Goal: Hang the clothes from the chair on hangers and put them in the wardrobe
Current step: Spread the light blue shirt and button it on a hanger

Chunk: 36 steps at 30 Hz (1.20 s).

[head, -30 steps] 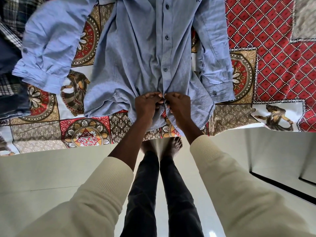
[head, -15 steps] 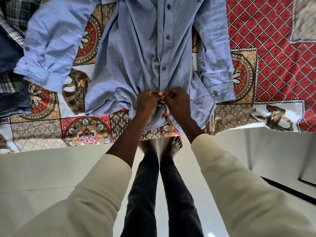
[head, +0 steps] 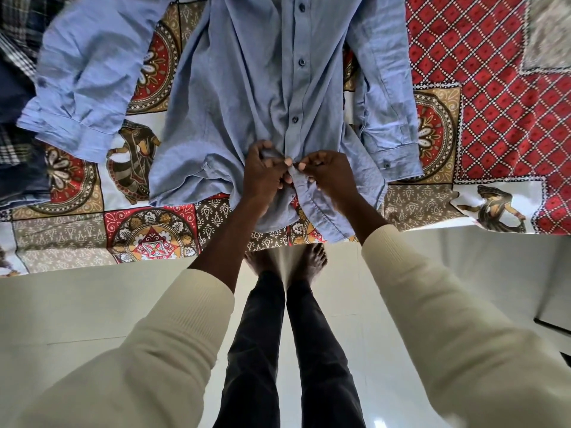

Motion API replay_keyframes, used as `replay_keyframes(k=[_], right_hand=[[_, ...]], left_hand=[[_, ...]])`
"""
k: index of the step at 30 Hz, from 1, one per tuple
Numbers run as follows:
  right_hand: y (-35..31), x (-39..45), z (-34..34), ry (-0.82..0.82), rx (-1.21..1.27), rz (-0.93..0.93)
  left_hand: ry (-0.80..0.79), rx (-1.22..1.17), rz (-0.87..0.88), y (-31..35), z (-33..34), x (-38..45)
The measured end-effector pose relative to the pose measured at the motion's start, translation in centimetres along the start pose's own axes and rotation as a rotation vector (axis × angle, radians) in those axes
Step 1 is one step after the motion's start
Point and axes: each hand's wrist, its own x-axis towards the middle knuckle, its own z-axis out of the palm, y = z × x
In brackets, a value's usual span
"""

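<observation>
While pinched: shirt [head: 247,88], both hands.

The blue shirt [head: 253,88] has a tiny dark mark stitched on its chest, right at the top edge of the view. It looks like two letters, but they are cut off and too small to read. The bedsheet [head: 494,72] has only pictures and patterns on it, no words. No other words or numbers can be read.
</observation>
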Motion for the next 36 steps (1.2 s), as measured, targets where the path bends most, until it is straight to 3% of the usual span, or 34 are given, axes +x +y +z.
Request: replay_keyframes(k=[2, 6, 9, 11, 13, 15, 17, 19, 21, 23, 24, 26, 29, 33, 36], right_hand=[[1.1, 0.1, 0.5, 0.094, -0.073, -0.050], [2.9, -2.0, 1.0, 0.335, -0.296, -0.242], [5.5, -4.7, 1.1, 0.258, -0.588, -0.390], [7.2, -5.6, 0.8, 0.227, -0.776, -0.429], [7.7, -5.8, 0.5, 0.242, -0.825, -0.479], [7.4, -5.6, 0.4, 0.273, -0.731, -0.470], [6.3, -5.4, 0.2, 0.266, -0.503, -0.298], [5.4, -5.3, -0.3, 0.252, -0.301, -0.107], [4.7, -5.7, -0.9, 0.242, -0.304, -0.116], [4.4, -5.9, -1.4, 0.204, -0.293, -0.140], [4.4, -5.9, -1.4, 0.189, -0.279, -0.123], [4.8, -5.8, -1.4, 0.170, -0.261, -0.055], [5.2, -5.8, -1.3, 0.106, -0.210, 0.009], [5.2, -6.1, -1.4, 0.063, 0.028, 0.105], [5.5, -5.9, -1.2, 0.065, 0.025, 0.112]], left_hand=[[0.057, 0.020, 0.076, 0.2, -0.5, 0.1], [0.285, 0.467, 0.382, -0.3, -1.9, -2.0], [0.064, 0.738, 0.456, -2.8, -3.6, -4.1], [-0.132, 1.005, 0.627, -5.3, -5.1, -4.9], [-0.158, 1.132, 0.734, -7.2, -5.8, -5.2], [-0.119, 1.089, 0.748, -7.2, -5.8, -5.3], [-0.184, 0.969, 0.705, -6.4, -5.9, -5.5], [-0.270, 0.834, 0.543, -5.0, -6.1, -6.0], [-0.296, 0.767, 0.290, -3.7, -6.5, -6.1], [-0.300, 0.901, 0.087, -2.5, -6.5, -5.8], [-0.277, 1.029, 0.069, -2.3, -6.5, -5.6], [-0.202, 1.181, 0.213, -1.9, -6.2, -5.5], [-0.149, 1.006, 0.425, -1.1, -4.7, -6.3], [-0.073, 0.879, 0.512, -2.2, -3.3, -7.0], [-0.019, 0.936, 0.435, -3.9, -2.9, -7.0]])
